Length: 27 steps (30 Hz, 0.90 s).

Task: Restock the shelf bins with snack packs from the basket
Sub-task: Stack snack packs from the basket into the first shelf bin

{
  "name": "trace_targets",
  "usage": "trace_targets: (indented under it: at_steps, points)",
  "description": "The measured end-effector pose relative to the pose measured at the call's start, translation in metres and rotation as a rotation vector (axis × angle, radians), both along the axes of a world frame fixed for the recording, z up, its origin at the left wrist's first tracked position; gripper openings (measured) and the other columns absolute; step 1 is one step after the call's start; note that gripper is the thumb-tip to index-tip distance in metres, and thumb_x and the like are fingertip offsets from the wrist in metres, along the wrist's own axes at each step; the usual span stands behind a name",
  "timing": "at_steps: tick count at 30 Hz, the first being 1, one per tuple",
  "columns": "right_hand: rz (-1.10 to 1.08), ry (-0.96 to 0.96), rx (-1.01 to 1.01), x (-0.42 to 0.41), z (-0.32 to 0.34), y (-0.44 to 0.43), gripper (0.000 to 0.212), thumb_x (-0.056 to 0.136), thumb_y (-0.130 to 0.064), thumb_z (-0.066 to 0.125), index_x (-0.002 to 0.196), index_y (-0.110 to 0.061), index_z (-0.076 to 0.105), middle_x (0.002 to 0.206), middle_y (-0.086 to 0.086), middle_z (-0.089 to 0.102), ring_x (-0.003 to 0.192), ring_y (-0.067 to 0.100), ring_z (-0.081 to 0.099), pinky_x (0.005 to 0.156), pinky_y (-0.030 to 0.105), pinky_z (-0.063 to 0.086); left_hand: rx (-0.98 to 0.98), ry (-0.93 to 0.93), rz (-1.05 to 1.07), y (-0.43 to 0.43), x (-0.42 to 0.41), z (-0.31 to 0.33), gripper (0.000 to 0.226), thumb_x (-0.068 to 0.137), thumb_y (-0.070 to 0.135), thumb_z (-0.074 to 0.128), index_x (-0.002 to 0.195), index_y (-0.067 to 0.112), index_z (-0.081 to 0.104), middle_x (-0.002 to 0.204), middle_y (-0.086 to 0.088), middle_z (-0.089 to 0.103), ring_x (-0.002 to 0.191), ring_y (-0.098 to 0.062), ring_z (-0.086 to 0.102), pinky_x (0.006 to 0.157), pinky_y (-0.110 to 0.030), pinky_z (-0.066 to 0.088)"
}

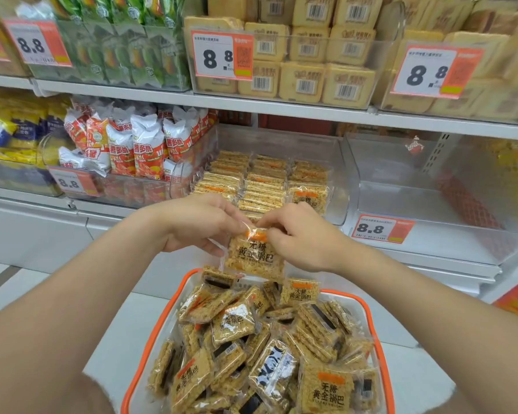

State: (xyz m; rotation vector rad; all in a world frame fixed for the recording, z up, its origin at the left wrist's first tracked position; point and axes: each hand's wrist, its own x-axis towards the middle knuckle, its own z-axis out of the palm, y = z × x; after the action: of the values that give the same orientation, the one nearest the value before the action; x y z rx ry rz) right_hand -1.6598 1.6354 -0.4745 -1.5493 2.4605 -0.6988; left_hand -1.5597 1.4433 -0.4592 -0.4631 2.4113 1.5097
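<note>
Left grip (198,224) & right grip (301,240), both curled tight, pinch 1 snack pack (253,256) at top edge. 1 basket (341,294) below w/ loose packs (234,321), too many to count.

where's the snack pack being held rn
The snack pack hangs mid head view, pinched by left hand and right hand, above the far rim of the basket.

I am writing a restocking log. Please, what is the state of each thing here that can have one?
left hand, pinches the snack pack's top edge
right hand, pinches the same edge
snack pack, sealed, held above the basket
basket, heaped with packs
middle bin, partly filled, packs in rows
right bin, no packs visible
</note>
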Motion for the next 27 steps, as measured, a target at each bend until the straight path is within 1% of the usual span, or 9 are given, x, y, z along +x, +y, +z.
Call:
trace_targets:
  at_steps: [3,5,10,14,17,21,23,24,27]
  points:
    - [-0.017,0.002,-0.037,-0.001,-0.001,0.001,0.028,0.098,-0.021,0.05,0.092,-0.012,0.076,0.055,0.002,0.059,0.048,0.009,0.047,0.056,0.038,0.051,-0.022,0.061,0.001,0.0,-0.002,0.0,0.019,0.108,0.02,0.061,0.114,0.013,0.078,0.092,-0.015,0.069,0.084,-0.02,0.063,0.085,-0.037,0.06]
    - [-0.026,0.025,-0.074,-0.005,-0.001,0.001,0.032,0.104,-0.034,0.051,0.083,-0.018,0.069,0.058,-0.001,0.058,0.052,0.01,0.049,0.059,0.041,0.049,-0.002,0.123,-0.003,0.003,-0.003,0.003,0.022,0.109,0.022,0.059,0.114,0.009,0.076,0.09,-0.011,0.066,0.082,-0.02,0.061,0.079,-0.03,0.06]
    - [-0.162,0.168,-0.224,-0.026,0.008,0.001,0.029,0.108,-0.033,0.045,0.094,-0.02,0.067,0.079,-0.005,0.068,0.075,0.016,0.062,0.071,0.042,0.053,-0.077,0.342,0.217,0.011,-0.017,0.012,0.033,0.115,0.024,0.042,0.115,0.017,0.074,0.094,0.002,0.079,0.086,-0.012,0.076,0.073,-0.024,0.061]
    - [-0.404,0.401,-0.346,-0.057,0.014,0.003,0.028,0.111,-0.035,0.041,0.118,-0.018,0.062,0.101,0.002,0.07,0.093,0.029,0.062,0.08,0.046,0.049,-0.633,0.445,0.145,0.005,-0.028,0.002,0.029,0.11,0.022,0.047,0.131,0.021,0.067,0.114,0.002,0.075,0.082,-0.002,0.068,0.068,-0.019,0.051]
    - [-0.498,0.662,-0.174,-0.078,0.013,0.001,0.028,0.111,-0.039,0.042,0.119,-0.019,0.06,0.102,0.002,0.069,0.094,0.031,0.06,0.078,0.043,0.038,-0.816,0.388,-0.041,0.009,-0.039,-0.01,0.036,0.109,0.026,0.051,0.141,0.013,0.06,0.135,-0.006,0.067,0.115,-0.02,0.065,0.093,-0.031,0.05]
    - [-0.465,0.899,0.092,-0.092,0.005,-0.006,0.017,0.106,-0.033,0.058,0.108,-0.016,0.061,0.096,0.004,0.068,0.094,0.032,0.058,0.076,0.041,0.03,-0.943,0.313,-0.242,0.014,-0.056,-0.024,0.041,0.109,0.041,0.049,0.132,0.008,0.057,0.127,-0.006,0.059,0.122,-0.026,0.055,0.103,-0.04,0.045]
    - [-0.469,0.908,0.185,-0.094,0.006,-0.011,0.012,0.099,-0.022,0.068,0.103,-0.016,0.058,0.092,0.004,0.067,0.094,0.031,0.056,0.076,0.041,0.026,-0.973,0.287,-0.289,0.013,-0.062,-0.028,0.05,0.108,0.051,0.044,0.134,0.009,0.053,0.131,-0.006,0.055,0.127,-0.027,0.05,0.107,-0.041,0.042]
    - [-0.47,0.897,0.214,-0.096,0.008,-0.012,0.014,0.098,-0.02,0.069,0.102,-0.017,0.056,0.091,0.003,0.066,0.094,0.031,0.055,0.076,0.041,0.025,-0.984,0.257,-0.313,0.013,-0.064,-0.029,0.058,0.107,0.056,0.041,0.142,0.01,0.049,0.143,-0.008,0.051,0.136,-0.028,0.045,0.113,-0.044,0.039]
    - [-0.459,0.867,0.23,-0.106,0.015,-0.013,0.02,0.1,-0.019,0.066,0.098,-0.02,0.046,0.085,0.001,0.059,0.088,0.028,0.045,0.077,0.04,0.025,-1.04,0.128,-0.383,0.013,-0.067,-0.029,0.079,0.106,0.066,0.034,0.166,0.015,0.024,0.175,-0.005,0.017,0.16,-0.026,0.019,0.128,-0.051,0.022]
